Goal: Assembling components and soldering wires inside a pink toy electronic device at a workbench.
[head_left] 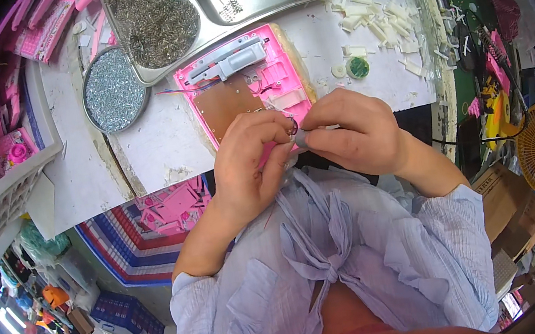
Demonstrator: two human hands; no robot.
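Observation:
In front of me lies a pink plastic housing (292, 72) holding a brown circuit board (225, 101) and a grey plastic part (236, 57). Over its near edge, my right hand (360, 129) pinches a small grey piece (301, 138) between thumb and fingers. Close beside it, my left hand (249, 159) is closed, its fingertips pressed together by some thin dark wires (292, 125). Whatever those fingertips grip is too small to make out. Several coloured wires (171, 92) stick out of the housing's left side.
A metal tray (212, 29) with dark small parts stands behind the housing. To its left is a round dish of silvery screws (112, 89). White plastic pieces (376, 17) lie scattered at right, near a green round item (357, 67). A basket (115, 244) of pink parts sits below the table.

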